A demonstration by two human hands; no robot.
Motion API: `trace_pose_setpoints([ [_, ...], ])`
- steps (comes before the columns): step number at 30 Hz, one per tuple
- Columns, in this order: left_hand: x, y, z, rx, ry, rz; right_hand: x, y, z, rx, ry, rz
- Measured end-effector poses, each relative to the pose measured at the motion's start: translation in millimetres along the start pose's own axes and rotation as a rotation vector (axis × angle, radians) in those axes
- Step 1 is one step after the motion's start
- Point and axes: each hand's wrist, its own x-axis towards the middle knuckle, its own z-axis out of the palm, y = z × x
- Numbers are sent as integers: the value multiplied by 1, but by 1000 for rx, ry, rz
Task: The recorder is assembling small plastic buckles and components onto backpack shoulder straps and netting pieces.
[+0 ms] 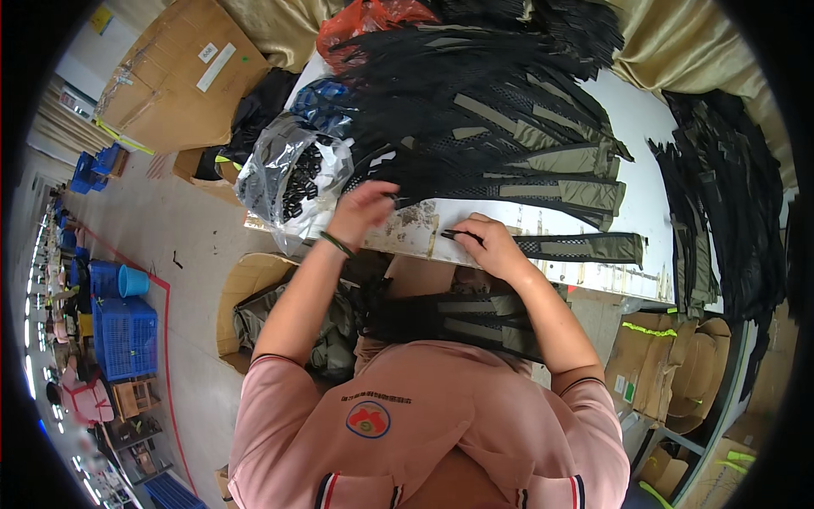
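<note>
My right hand (492,242) is closed on the narrow black end of a strap piece (585,247) near the table's front edge. The piece has mesh and olive fabric panels and lies on the tabletop to the right. Nearer the middle is my left hand (363,212), its fingers bent together and slightly smeared. A small dark spot shows at its fingertips, too small to name. Left of that hand sits a clear plastic bag (270,174) with many small black plastic buckles (298,185) and white wrapping. More strap pieces (543,157) are fanned out in a heap beyond both hands.
Under the hands is a white table (560,270) with stained, taped patches. A red plastic bag (365,30) stands at the back. More strap pieces (475,318) rest across my lap. Cardboard boxes (246,293) flank me, and blue crates (127,339) stand at far left.
</note>
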Motion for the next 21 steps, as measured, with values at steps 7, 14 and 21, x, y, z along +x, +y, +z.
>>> trace_pose_setpoints([
  [7, -16, -23, 69, -182, -277, -168, -11, -7, -2, 144, -54, 97],
  [14, -15, -28, 74, -363, -216, -106, -21, 5, -4, 251, -6, 170],
  [21, -20, -31, 83, -275, -164, 1, -19, 6, -3, 303, -22, 164],
])
